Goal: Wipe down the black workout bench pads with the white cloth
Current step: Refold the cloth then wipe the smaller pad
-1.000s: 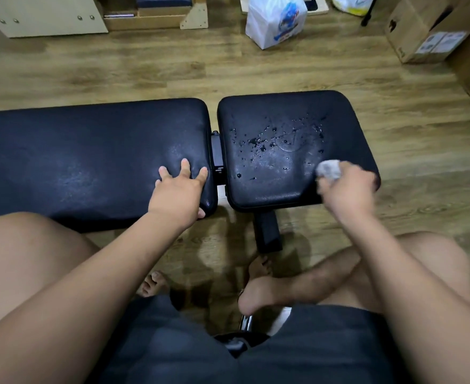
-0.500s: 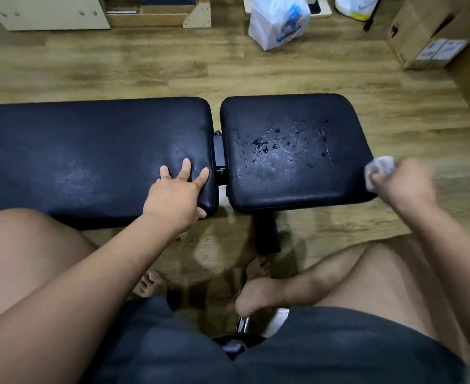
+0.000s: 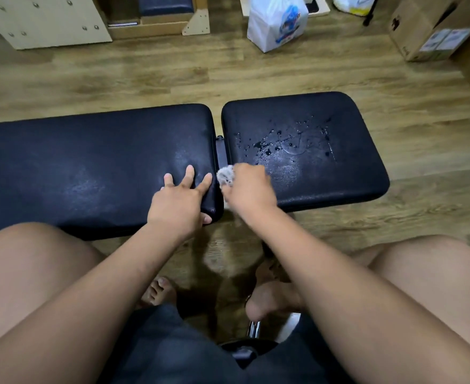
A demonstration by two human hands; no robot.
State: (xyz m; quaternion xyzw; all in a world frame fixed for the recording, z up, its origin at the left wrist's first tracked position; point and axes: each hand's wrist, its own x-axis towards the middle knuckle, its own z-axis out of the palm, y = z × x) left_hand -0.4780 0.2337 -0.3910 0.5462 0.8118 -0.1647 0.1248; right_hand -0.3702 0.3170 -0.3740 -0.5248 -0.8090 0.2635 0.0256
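Observation:
Two black bench pads lie side by side in front of me: a long back pad (image 3: pixel 90 167) on the left and a shorter seat pad (image 3: pixel 325 167) on the right. Water droplets (image 3: pixel 283 139) dot the far half of the seat pad. My right hand (image 3: pixel 249 189) grips a crumpled white cloth (image 3: pixel 225 176) at the seat pad's near left corner, beside the gap between the pads. My left hand (image 3: pixel 180 198) rests flat on the back pad's near right corner, fingers spread and thumb over the edge.
Wooden floor surrounds the bench. A white plastic bag (image 3: pixel 276 22) stands beyond the seat pad, cardboard boxes (image 3: pixel 433 26) sit at the far right, and a pale wooden frame (image 3: pixel 45 20) at the far left. My bare knees and feet are below the pads.
My right hand swept the cloth from the seat pad's right edge across its near side to the left corner. The left hand stayed in place.

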